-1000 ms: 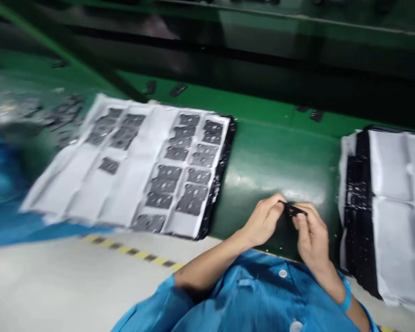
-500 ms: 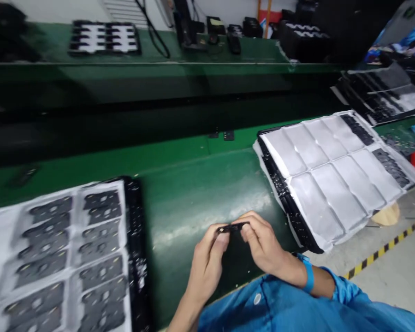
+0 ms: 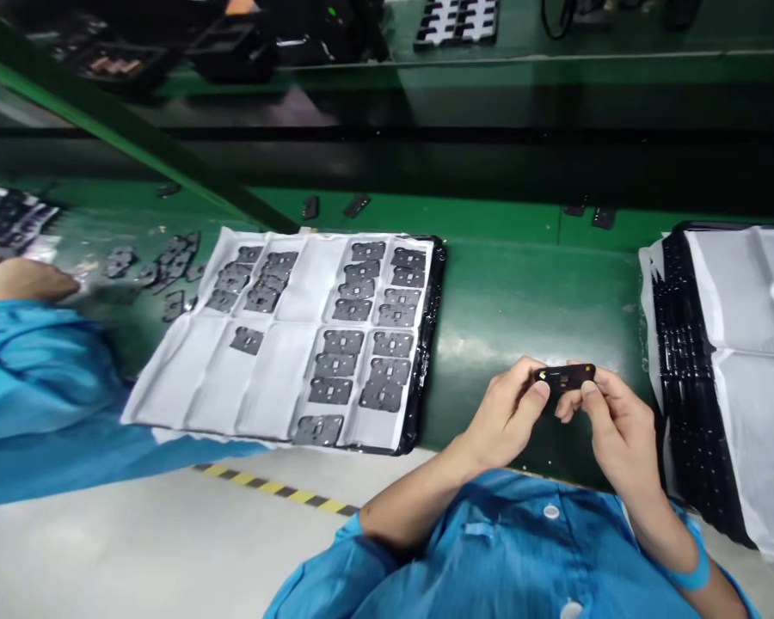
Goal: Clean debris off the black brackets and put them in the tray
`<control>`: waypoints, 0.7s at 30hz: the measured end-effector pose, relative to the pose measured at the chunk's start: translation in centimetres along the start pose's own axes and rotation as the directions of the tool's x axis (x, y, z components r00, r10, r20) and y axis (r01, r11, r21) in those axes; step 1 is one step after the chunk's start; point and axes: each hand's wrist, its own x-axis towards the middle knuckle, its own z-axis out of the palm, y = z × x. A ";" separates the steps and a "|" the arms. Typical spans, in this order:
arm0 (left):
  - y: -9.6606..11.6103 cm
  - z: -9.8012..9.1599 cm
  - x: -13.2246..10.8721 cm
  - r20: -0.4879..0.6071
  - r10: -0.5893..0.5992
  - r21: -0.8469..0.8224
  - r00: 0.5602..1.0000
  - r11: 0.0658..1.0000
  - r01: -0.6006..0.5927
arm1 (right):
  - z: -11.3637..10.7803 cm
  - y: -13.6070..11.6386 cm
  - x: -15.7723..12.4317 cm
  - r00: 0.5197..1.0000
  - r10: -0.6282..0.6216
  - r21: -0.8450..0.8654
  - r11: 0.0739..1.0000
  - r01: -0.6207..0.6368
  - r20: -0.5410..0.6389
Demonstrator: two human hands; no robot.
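Observation:
A small flat black plate with rounded ends and a gold spot at either side is held up in front of me. My left hand pinches its left end between thumb and fingers. The right end sits in the grip of my right hand, thumb on the near face. Left of my hands lies a white-lined tray with similar dark plates in several of its compartments. On my right stands a stack of black trays topped by a white liner.
A co-worker's blue sleeve and hand are at the left, near loose dark parts. A green post slants down behind the left tray. Several small black pieces lie along the bench's back edge.
My view has swung left, bringing the whole left tray and a co-worker's arm into sight. The black plate, edge-on before, now shows its broad face; both hands still grip it.

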 end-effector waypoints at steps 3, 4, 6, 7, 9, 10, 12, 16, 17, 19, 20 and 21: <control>0.0 0.2 0.2 -0.034 -0.004 -0.001 0.999 1.000 0.004 | 0.3 0.3 -0.4 1.000 -0.001 -0.019 1.000 0.001 -0.028; -0.1 0.3 0.3 -0.044 -0.007 0.000 0.999 1.000 0.007 | 0.4 0.4 -0.5 0.999 -0.004 -0.030 1.000 0.003 -0.038; -0.2 0.4 0.5 -0.062 -0.017 0.012 0.998 1.000 0.017 | 0.6 0.8 -0.7 0.999 -0.013 -0.056 0.998 0.011 -0.050; -0.3 0.5 0.6 -0.074 -0.025 0.021 0.997 0.999 0.027 | 0.7 1.0 -0.7 0.998 -0.021 -0.067 0.998 0.018 -0.053; -0.4 0.4 0.8 -0.096 -0.049 0.035 0.994 0.998 0.052 | 0.9 1.4 -0.9 0.997 -0.047 -0.085 0.995 0.041 -0.064; -0.5 0.4 0.9 -0.100 -0.062 0.035 0.993 0.997 0.066 | 1.0 1.6 -0.9 0.995 -0.064 -0.095 0.994 0.057 -0.075; -0.6 0.2 1.0 -0.084 -0.083 0.019 0.993 0.996 0.085 | 1.1 1.8 -0.9 0.989 -0.104 -0.133 0.987 0.089 -0.104; -0.6 0.0 1.2 -0.038 -0.096 -0.030 0.995 0.995 0.095 | 1.1 1.9 -0.9 0.967 -0.204 -0.262 0.952 0.159 -0.154; -0.6 0.0 1.2 -0.038 -0.102 -0.037 0.994 0.994 0.101 | 1.1 1.8 -0.9 0.961 -0.228 -0.286 0.942 0.177 -0.156; -0.6 0.1 1.2 -0.043 -0.118 -0.050 0.992 0.992 0.116 | 1.1 1.7 -0.9 0.953 -0.264 -0.317 0.926 0.207 -0.148; -0.7 0.2 1.2 -0.046 -0.125 -0.056 0.991 0.991 0.122 | 1.1 1.6 -0.9 0.951 -0.275 -0.325 0.920 0.218 -0.139; -0.8 0.2 1.2 -0.051 -0.128 -0.061 0.990 0.990 0.125 | 1.1 1.5 -0.9 0.950 -0.283 -0.331 0.916 0.227 -0.130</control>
